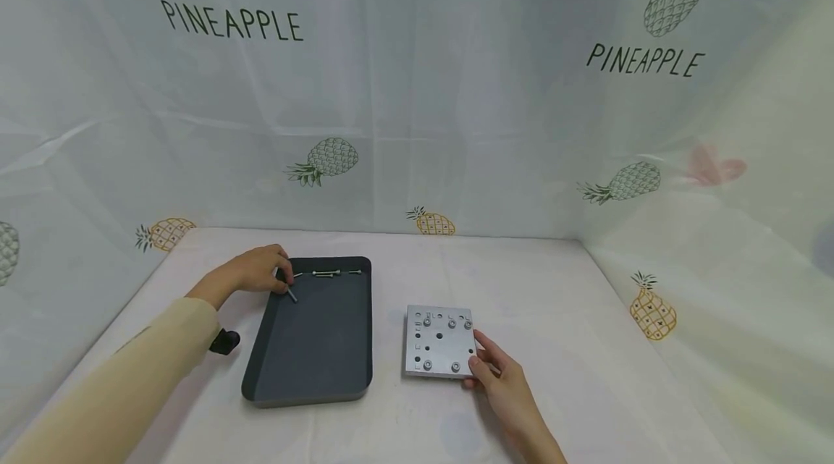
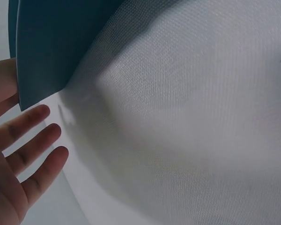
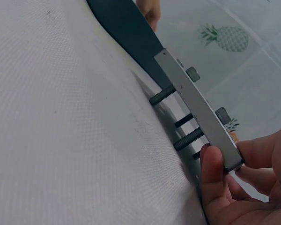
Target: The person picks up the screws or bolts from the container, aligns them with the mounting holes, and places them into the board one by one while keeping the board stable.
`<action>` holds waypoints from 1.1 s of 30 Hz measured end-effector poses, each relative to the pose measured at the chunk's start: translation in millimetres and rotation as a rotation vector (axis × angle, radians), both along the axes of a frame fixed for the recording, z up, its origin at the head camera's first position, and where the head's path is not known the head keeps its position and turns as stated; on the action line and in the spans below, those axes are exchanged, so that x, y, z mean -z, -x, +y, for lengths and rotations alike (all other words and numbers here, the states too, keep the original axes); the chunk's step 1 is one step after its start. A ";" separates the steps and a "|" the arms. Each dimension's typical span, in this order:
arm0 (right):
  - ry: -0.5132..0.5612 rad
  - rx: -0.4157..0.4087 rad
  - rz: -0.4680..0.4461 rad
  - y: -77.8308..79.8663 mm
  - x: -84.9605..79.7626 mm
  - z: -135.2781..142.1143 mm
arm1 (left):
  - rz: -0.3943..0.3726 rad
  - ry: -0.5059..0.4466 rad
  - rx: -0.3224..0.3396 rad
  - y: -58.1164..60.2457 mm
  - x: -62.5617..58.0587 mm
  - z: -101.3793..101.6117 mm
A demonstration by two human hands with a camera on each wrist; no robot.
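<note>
My left hand reaches over the far left corner of a dark grey tray. A small screw slants out from between its thumb and forefinger. In the left wrist view the tray wall hides those fingertips, while the other fingers stay outside, spread. My right hand grips a silvery metal plate by its near right edge, thumb on top. Several socket-head bolts sit in the plate. Seen from the right wrist, threaded shanks stick out below the raised plate.
Several more screws lie along the tray's far end. White cloth covers the table, and a pineapple-printed curtain hangs behind and at both sides. A black object shows at the left wrist.
</note>
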State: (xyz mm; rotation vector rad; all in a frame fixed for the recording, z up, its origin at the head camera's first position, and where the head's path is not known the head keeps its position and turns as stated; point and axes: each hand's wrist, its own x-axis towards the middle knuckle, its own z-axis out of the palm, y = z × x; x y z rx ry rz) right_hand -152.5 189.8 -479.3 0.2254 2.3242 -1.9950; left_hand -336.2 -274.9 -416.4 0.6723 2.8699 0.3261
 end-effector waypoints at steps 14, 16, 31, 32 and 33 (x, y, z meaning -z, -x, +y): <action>0.010 0.009 -0.004 0.7 0.4 0.7 | 0.072 -0.053 0.052 0.4 6.5 3.0; 0.010 0.009 -0.005 0.7 0.7 0.8 | 0.103 -0.067 0.045 0.4 8.1 2.4; 0.030 0.006 0.011 1.7 1.4 0.3 | 0.294 -0.158 0.077 -6.2 -2.3 6.8; 0.030 0.005 0.011 1.9 1.3 0.4 | 0.291 -0.168 0.079 -6.7 -4.2 7.4; 0.032 0.005 0.010 2.1 1.1 0.3 | 0.284 -0.178 0.083 -7.2 -6.3 8.2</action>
